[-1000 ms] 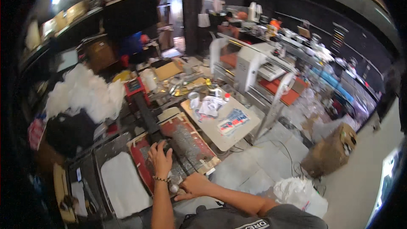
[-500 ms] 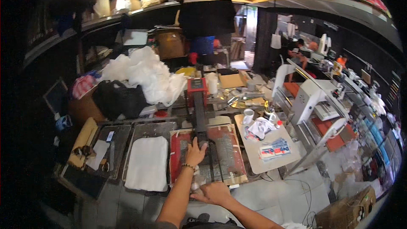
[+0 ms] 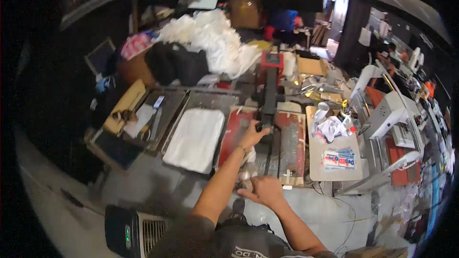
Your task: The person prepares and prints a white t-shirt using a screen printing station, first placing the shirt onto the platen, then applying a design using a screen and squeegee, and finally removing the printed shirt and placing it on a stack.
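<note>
A heat press with a long black arm (image 3: 271, 91) and a red control box (image 3: 271, 61) stands in front of me. Its wide base is covered with a worn red sheet (image 3: 291, 120). My left hand (image 3: 253, 136) reaches over it, fingers and thumb around a small black knob (image 3: 259, 126) at the arm's near end. My right hand (image 3: 267, 191) is curled closed at the press's front edge. It is against a whitish, wrapped-looking piece (image 3: 246, 174), blurred and partly hidden, so I cannot tell exactly what its fingers hold.
Left of the press lies a white cloth stack (image 3: 195, 139) on a dark tray. A beige board (image 3: 318, 172) to the right bears a mug (image 3: 322, 111), crumpled cloth and a printed packet (image 3: 340, 159). Beyond it stands a white machine (image 3: 389, 114). An air cooler (image 3: 122, 231) is at lower left.
The view has tilted down and turned left, bringing the air cooler into sight. My left hand stays at the arm's near end, my right at the front edge.
</note>
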`<state>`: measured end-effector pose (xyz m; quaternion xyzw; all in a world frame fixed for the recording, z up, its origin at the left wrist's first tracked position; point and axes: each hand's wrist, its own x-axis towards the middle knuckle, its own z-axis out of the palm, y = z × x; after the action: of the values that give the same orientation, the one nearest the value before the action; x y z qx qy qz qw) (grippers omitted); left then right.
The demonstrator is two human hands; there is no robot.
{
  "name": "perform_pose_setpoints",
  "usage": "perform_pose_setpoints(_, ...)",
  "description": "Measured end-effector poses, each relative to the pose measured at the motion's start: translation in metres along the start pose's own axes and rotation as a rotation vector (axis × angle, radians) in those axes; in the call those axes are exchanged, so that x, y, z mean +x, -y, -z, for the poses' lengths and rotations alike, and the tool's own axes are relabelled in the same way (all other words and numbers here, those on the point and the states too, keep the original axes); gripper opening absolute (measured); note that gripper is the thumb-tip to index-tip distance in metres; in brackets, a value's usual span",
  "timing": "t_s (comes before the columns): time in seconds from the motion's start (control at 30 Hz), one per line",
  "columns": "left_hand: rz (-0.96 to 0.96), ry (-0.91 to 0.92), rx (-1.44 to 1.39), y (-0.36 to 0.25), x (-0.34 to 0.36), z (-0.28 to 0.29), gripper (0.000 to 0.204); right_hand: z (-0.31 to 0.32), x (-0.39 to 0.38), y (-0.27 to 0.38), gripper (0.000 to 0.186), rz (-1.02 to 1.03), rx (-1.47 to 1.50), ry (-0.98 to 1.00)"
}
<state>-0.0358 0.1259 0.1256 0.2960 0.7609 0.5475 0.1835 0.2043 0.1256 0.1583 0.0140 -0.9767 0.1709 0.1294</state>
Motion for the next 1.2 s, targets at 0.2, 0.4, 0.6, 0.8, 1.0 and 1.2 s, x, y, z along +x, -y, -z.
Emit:
perform_pose_setpoints(0.2, -0.018, -0.090, -0.246, 0.050, 0.019, -0.007, 0.072, 0.003, 0.003, 0.020, 0.063, -0.030, 0.066, 0.020)
perform_pose_setpoints(0.4, 0.038, -0.119, -0.221, 0.020, 0.008, -0.022, 0.073, 0.003, 0.001, 0.009, 0.060, -0.052, -0.043, 0.001)
perform_pose_setpoints(0.6, 0.026, -0.115, -0.168, 0.030, 0.012, -0.023, 0.073, 0.009, 0.008, 0.012, 0.063, -0.145, -0.032, 0.142)
perform_pose_setpoints(0.8, -0.051, -0.126, -0.116, 0.040, 0.015, -0.021, 0.063, 0.011, 0.011, 0.014, 0.068, -0.218, 0.006, 0.170)
perform_pose_setpoints(1.0, -0.020, -0.106, -0.114, 0.029, 0.013, -0.017, 0.057, 0.004, 0.008, 0.006, 0.069, -0.197, -0.034, 0.185)
perform_pose_setpoints(1.2, 0.012, -0.091, -0.100, 0.027, 0.013, -0.016, 0.063, 0.004, 0.006, 0.006, 0.061, -0.213, -0.003, 0.123)
